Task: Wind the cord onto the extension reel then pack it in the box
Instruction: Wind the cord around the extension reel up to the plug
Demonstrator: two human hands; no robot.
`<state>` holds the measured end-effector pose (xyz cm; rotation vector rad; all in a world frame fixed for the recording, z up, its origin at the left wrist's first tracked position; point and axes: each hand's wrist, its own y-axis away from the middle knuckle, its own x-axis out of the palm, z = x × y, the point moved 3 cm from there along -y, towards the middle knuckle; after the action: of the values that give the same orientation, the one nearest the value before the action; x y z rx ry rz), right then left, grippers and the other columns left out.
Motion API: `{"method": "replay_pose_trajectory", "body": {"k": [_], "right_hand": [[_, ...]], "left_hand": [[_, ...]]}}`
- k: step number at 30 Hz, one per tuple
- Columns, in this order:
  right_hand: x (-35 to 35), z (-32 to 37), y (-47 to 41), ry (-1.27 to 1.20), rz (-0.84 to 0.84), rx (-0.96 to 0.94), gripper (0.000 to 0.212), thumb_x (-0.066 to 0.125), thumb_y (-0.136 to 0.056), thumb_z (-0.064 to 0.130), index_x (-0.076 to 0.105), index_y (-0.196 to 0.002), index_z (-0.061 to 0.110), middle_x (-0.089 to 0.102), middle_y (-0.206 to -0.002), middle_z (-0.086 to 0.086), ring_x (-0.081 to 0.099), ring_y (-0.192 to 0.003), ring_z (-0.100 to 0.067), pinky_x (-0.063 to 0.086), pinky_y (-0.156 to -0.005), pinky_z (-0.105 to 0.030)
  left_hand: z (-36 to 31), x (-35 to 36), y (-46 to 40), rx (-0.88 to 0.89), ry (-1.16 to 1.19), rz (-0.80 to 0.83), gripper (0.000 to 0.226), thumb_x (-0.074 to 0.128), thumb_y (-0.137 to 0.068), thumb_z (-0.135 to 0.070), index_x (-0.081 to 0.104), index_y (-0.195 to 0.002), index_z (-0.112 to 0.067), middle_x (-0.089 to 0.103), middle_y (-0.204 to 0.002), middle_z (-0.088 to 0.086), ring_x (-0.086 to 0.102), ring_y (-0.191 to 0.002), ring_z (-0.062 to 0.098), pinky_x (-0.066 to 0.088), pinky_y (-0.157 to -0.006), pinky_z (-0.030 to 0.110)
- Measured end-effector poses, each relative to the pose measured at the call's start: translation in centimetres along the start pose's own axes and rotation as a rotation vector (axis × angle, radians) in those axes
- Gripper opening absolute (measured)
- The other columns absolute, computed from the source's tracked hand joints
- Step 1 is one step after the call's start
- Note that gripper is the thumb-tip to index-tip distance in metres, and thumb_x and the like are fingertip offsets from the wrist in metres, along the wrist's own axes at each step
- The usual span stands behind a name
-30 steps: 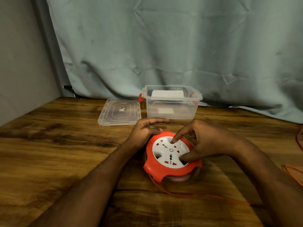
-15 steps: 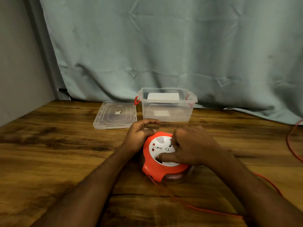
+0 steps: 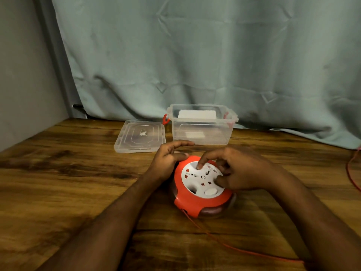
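Risk: cord trails loose across bench toward right edge; fast winding could snag or tangle it, or drag reel if left hand slips off rim. Reel sits flat on bench, near front of open box, lid beside box. Left hand grip curled on reel's far-left rim, steadying. Right hand grip over white dial, index finger tip pressed in recess, thumb on dial face; nothing enclosed
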<state>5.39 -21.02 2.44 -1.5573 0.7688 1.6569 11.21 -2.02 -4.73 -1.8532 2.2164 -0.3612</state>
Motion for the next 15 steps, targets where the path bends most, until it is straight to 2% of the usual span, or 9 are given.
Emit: {"method": "replay_pose_trajectory", "body": {"k": [3, 5, 6, 7, 9, 12, 15], "right_hand": [[-0.06, -0.03, 0.23, -0.065, 0.081, 0.000, 0.056, 0.076, -0.087, 0.033, 0.056, -0.135, 0.054, 0.058, -0.065, 0.024, 0.055, -0.063, 0.005, 0.035, -0.054, -0.016], [-0.16, -0.19, 0.40, -0.099, 0.114, -0.009, 0.056, 0.076, -0.088, 0.030, 0.056, -0.136, 0.052, 0.048, -0.055, 0.047, 0.052, -0.059, 0.019, 0.033, -0.050, -0.014], [-0.26, -0.12, 0.48, -0.099, 0.124, -0.017, 0.056, 0.076, -0.088, 0.030, 0.056, -0.136, 0.052, 0.041, -0.053, 0.054, 0.049, -0.058, 0.024, 0.034, -0.048, -0.013], [-0.27, -0.11, 0.47, -0.098, 0.126, -0.015, 0.056, 0.077, -0.087, 0.031, 0.056, -0.135, 0.052, 0.040, -0.052, 0.054, 0.048, -0.058, 0.026, 0.035, -0.046, -0.012], [-0.30, -0.10, 0.45, -0.110, 0.112, 0.007, 0.055, 0.081, -0.082, 0.038, 0.059, -0.131, 0.053, 0.053, -0.060, 0.040, 0.052, -0.060, 0.021, 0.036, -0.046, -0.011], [-0.18, -0.02, 0.50, -0.048, 0.047, 0.041, 0.057, 0.085, -0.069, 0.058, 0.066, -0.122, 0.048, 0.059, -0.088, 0.028, 0.057, -0.075, 0.006, 0.039, -0.055, -0.014], [-0.09, 0.42, 0.33, 0.046, -0.022, 0.037, 0.058, 0.081, -0.061, 0.072, 0.070, -0.108, 0.039, 0.055, -0.074, 0.020, 0.052, -0.069, 0.002, 0.035, -0.056, -0.021]], "left_hand": [[-0.09, 0.15, 0.06, -0.012, 0.020, 0.048, 0.039, 0.060, -0.080, -0.001, 0.067, -0.118, -0.010, 0.072, -0.102, 0.024, 0.070, -0.081, 0.040, 0.057, -0.072, 0.042], [-0.10, 0.25, 0.08, -0.018, 0.011, 0.076, 0.043, 0.061, -0.080, -0.003, 0.064, -0.123, -0.007, 0.073, -0.101, 0.015, 0.072, -0.077, 0.028, 0.057, -0.066, 0.034], [-0.07, 0.22, 0.05, -0.017, 0.011, 0.077, 0.044, 0.061, -0.080, -0.004, 0.063, -0.124, -0.007, 0.073, -0.104, 0.013, 0.073, -0.078, 0.027, 0.057, -0.065, 0.033], [-0.05, 0.20, 0.02, -0.013, 0.014, 0.076, 0.044, 0.061, -0.080, -0.004, 0.063, -0.124, -0.007, 0.072, -0.106, 0.014, 0.073, -0.079, 0.027, 0.058, -0.065, 0.034], [-0.08, 0.15, -0.01, -0.006, 0.019, 0.076, 0.043, 0.061, -0.081, -0.002, 0.063, -0.123, -0.008, 0.072, -0.106, 0.017, 0.071, -0.079, 0.031, 0.058, -0.065, 0.036], [0.03, 0.15, -0.05, -0.014, 0.023, 0.053, 0.041, 0.059, -0.085, 0.010, 0.063, -0.122, -0.005, 0.073, -0.097, 0.014, 0.068, -0.071, 0.029, 0.057, -0.063, 0.033], [0.25, -0.09, -0.16, -0.019, 0.034, 0.034, 0.042, 0.057, -0.085, 0.013, 0.063, -0.123, -0.004, 0.072, -0.096, 0.023, 0.067, -0.075, 0.035, 0.055, -0.069, 0.037]]}}
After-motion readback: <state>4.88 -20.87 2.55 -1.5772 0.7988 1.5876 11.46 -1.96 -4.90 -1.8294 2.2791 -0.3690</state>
